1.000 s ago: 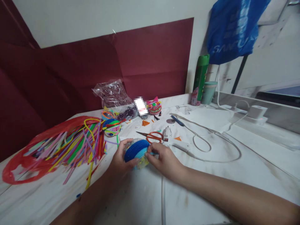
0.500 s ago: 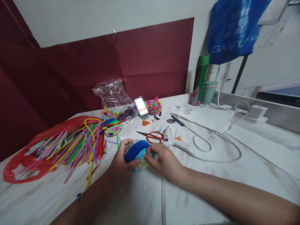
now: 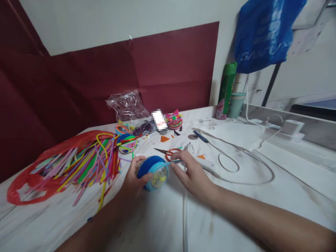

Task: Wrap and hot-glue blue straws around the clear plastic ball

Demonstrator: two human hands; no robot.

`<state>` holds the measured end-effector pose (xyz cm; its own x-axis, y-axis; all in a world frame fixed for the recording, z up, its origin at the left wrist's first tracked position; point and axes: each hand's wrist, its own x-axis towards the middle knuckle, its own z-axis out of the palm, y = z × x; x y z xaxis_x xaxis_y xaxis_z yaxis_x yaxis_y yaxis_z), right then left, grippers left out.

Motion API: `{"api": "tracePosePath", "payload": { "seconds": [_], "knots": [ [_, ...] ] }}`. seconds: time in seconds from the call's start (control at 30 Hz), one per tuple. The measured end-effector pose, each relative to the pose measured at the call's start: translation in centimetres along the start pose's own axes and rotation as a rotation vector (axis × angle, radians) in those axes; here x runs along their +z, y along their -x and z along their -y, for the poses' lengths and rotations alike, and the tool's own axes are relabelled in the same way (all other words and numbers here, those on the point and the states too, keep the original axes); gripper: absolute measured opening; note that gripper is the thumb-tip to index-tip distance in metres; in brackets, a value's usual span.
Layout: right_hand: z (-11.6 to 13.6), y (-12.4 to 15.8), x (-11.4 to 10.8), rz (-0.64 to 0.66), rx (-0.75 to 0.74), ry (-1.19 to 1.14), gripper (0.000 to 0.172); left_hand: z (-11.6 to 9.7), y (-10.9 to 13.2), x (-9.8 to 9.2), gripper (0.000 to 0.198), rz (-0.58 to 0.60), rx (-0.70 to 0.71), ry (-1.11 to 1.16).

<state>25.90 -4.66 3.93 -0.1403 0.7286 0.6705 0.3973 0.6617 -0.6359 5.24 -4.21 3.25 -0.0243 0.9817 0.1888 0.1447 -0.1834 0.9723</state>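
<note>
My left hand (image 3: 134, 179) is wrapped around a see-through ball (image 3: 158, 177) with yellowish bits inside. Bands of dark blue and light blue fuzzy pipe cleaner cover part of it. To the right of the ball, my right hand (image 3: 193, 172) pinches the free end of a light blue pipe cleaner (image 3: 168, 163), which stretches out from the ball's wrapping. Orange-handled scissors (image 3: 168, 154) lie just behind, partly covered by my right fingers. A white glue gun (image 3: 206, 163) rests beyond the right hand, its middle hidden.
Many coloured pipe cleaners (image 3: 86, 164) spill from a red plastic bag (image 3: 19, 196) at left. Decorated balls (image 3: 127, 143) stand at the back. A blue-handled tool (image 3: 201, 136) and looping cords lie at right, near a green can (image 3: 227, 89) and a cup (image 3: 236, 105).
My right hand has moved right, away from the ball, drawing the light blue pipe cleaner out straight. The ball has turned, showing more of its clear side. The camera view shifted slightly.
</note>
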Motion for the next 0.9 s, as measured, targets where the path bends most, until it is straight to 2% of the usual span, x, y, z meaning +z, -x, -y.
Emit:
{"api": "tracePosePath", "payload": {
  "seconds": [0.13, 0.27, 0.5, 0.63, 0.9],
  "knots": [
    [-2.1, -1.2, -1.2, -0.155, 0.156, -0.002, 0.016, 0.4, -0.9, -0.6, 0.055, -0.082, -0.147, 0.218],
    [-3.9, -1.7, -1.6, -0.096, 0.322, -0.035, 0.018, 1.0, -1.5, -1.1, 0.053, -0.093, -0.166, 0.429],
    [-3.5, -1.1, -0.8, 0.088, 0.245, 0.029, 0.019, 2.2, -2.3, -1.6, 0.049, -0.088, -0.201, 0.553],
    [-3.6, -0.7, -0.2, 0.113, 0.220, 0.030, 0.017, 1.9, -2.3, -1.8, 0.039, -0.085, -0.237, 0.595],
    [-4.3, -0.2, 0.3, 0.180, 0.233, 0.063, 0.017, 1.5, -2.3, -2.1, 0.034, -0.090, -0.288, 0.597]
  ]
}}
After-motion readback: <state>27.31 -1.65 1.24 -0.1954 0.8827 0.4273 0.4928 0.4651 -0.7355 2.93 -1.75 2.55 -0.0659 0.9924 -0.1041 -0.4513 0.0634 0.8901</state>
